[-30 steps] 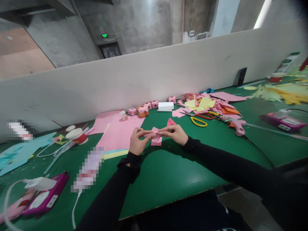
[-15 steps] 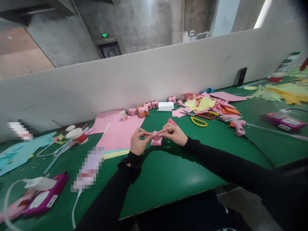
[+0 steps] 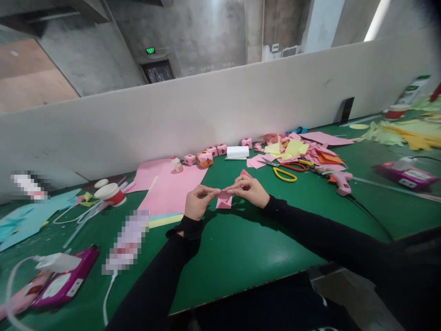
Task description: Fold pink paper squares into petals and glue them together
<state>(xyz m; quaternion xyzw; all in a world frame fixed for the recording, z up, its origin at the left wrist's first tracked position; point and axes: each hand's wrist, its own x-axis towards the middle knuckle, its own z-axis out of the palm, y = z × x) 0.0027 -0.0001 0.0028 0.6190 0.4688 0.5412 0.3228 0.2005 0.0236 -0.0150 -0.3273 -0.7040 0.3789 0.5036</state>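
Note:
Between my fingertips is a small piece of pink paper [image 3: 225,194], pinched at its left end by my left hand [image 3: 199,201] and at its right by my right hand [image 3: 252,191]. Both hands are closed in a pinch. Just under it, on the green table [image 3: 248,248], lies a folded pink paper piece [image 3: 224,202], partly covered from view. Another pink folded piece [image 3: 245,174] shows behind my right hand; I cannot tell whether the hand touches it.
Pink sheets [image 3: 175,188] lie left of my hands. Several folded pink paper boxes [image 3: 189,159] line the partition [image 3: 206,110]. Scissors [image 3: 285,174], paper scraps [image 3: 292,148] and a pink glue gun [image 3: 342,181] are to the right. A paper cup [image 3: 118,196] and purple power strip [image 3: 74,278] stand left.
My left hand has shifted slightly left, and its fingertips are a little farther from those of my right hand. More of the pink paper shows between them.

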